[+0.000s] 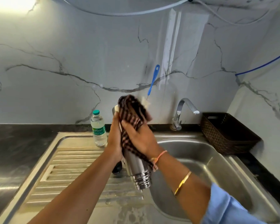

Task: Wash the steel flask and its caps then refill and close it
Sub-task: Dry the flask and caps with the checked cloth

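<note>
2 hands (115, 141) (141, 139) gripping striped cloth (132, 109), ribbed steel flask (139, 172)

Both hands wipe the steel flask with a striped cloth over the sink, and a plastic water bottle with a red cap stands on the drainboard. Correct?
No. The head view shows the cap on the plastic water bottle is green, not red. Otherwise right: the left hand and right hand wipe the steel flask with the striped cloth over the sink, bottle on the drainboard.

Drainboard (68, 167) left half open; plastic bottle (98, 128) at back edge, black cap (117, 167) near basin (208, 167); basket (229, 143) blocks right counter.
</note>
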A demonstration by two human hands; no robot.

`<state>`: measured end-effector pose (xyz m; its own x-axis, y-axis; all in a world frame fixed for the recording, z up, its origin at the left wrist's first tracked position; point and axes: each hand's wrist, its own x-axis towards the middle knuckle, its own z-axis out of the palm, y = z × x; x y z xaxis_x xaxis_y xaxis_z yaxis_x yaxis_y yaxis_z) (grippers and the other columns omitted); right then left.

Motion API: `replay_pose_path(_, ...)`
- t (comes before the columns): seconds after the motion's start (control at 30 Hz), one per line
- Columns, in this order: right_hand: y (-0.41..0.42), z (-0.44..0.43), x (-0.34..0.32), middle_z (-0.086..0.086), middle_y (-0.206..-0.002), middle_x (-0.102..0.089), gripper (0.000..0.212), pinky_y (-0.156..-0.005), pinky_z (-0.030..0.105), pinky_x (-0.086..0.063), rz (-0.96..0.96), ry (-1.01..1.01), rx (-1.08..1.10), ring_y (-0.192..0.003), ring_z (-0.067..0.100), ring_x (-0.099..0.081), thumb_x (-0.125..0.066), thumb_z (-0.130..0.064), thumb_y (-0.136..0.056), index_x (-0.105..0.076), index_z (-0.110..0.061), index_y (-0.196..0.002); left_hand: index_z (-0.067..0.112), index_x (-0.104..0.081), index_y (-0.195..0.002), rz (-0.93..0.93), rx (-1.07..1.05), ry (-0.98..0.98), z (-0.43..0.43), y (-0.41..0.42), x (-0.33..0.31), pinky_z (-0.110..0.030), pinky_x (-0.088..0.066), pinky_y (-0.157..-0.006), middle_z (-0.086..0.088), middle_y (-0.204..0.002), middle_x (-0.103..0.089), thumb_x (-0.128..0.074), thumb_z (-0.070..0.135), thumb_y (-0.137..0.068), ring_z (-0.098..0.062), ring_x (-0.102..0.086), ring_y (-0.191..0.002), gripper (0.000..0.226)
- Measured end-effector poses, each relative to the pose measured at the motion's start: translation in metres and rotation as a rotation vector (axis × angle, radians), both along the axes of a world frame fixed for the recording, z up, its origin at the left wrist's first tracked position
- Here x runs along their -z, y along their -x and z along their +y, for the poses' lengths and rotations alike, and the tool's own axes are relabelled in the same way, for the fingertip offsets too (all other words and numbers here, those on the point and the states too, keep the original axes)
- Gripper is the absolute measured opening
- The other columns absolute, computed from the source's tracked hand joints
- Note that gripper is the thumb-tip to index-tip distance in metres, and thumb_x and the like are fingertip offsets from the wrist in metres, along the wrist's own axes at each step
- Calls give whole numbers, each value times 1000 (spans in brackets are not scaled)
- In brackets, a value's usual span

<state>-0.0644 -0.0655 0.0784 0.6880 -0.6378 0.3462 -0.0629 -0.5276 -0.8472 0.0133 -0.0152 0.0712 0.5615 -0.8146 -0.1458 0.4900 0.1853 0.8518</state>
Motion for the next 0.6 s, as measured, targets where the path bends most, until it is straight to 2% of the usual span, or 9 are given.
replay_pose_path(0.07,-2,-8,-18,6,-118,-66,41,-102,41,-45,-36,-299,-65,-111,19,-61,-50,-46,-94,-61,-17,-120,21,-64,-119,-57,11,26,-2,5,-4,-42,-53,-87,-10,-109,-71,-53,77,-72,-25,-69,-98,74)
replay_pose_path(0.13,2,-16,-30,8,-107,-69,48,-94,38,-52,-10,-534,-121,-99,20,-66,-44,-55,-94,-63,-16,-115,19,-59,-124,-77,-31,29,-3,6,-9,-49,-53,-89,-12,-110,-70,-73,74,-55,-30,-68,-101,90)
replay_pose_path(0.2,13,-17,-32,4,-96,-71,49,-78,27,-56,57,-633,-221,-87,16,-68,-41,-58,-91,-63,-18,-109,16,-60,-121,-40,-94,68,-3,2,-13,-46,-55,-86,-12,-106,-72,-74,66,-61,-29,-70,-96,79)
replay_pose_path(0.3,30,-12,-14,-4,-84,-73,43,-69,19,-54,216,-720,-275,-76,8,-69,-47,-58,-86,-62,-20,-98,14,-64,-105,25,-227,125,-2,-12,-16,-32,-56,-71,-8,-85,-71,-59,59,-80,-20,-70,-74,52)
replay_pose_path(0.4,40,-5,2,-8,-110,-65,31,-75,15,-46,352,-571,-282,-85,1,-59,-55,-47,-88,-53,-27,-112,17,-64,-105,46,-329,95,0,-27,-15,-34,-57,-73,-7,-86,-70,-59,63,-78,-19,-68,-74,53)
replay_pose_path(0.47,38,1,1,-12,-105,-63,24,-77,15,-49,302,-486,-253,-82,-6,-58,-69,-34,-84,-54,-32,-103,19,-63,-113,57,-352,57,0,-29,-11,-40,-56,-84,-10,-102,-71,-62,69,-72,-23,-69,-88,64)
replay_pose_path(0.5,35,5,1,-12,-102,-64,30,-81,17,-51,251,-402,-232,-83,-8,-59,-74,-26,-81,-58,-31,-106,20,-60,-120,50,-347,33,0,-28,-9,-42,-55,-88,-10,-109,-70,-60,71,-72,-24,-68,-94,69)
replay_pose_path(0.53,31,5,6,-8,-108,-64,45,-89,24,-52,222,-248,-211,-90,-5,-61,-76,-23,-79,-57,-30,-120,21,-53,-128,26,-349,6,-1,-27,-6,-43,-53,-90,-9,-113,-67,-56,70,-77,-24,-66,-98,71)
replay_pose_path(0.6,20,1,9,4,-140,-44,83,-99,37,-48,364,178,-123,-113,17,-57,-75,-31,-76,-29,-42,-145,24,-37,-138,-32,-360,-44,-1,-27,-3,-42,-52,-89,-7,-117,-61,-49,63,-87,-21,-62,-102,66)
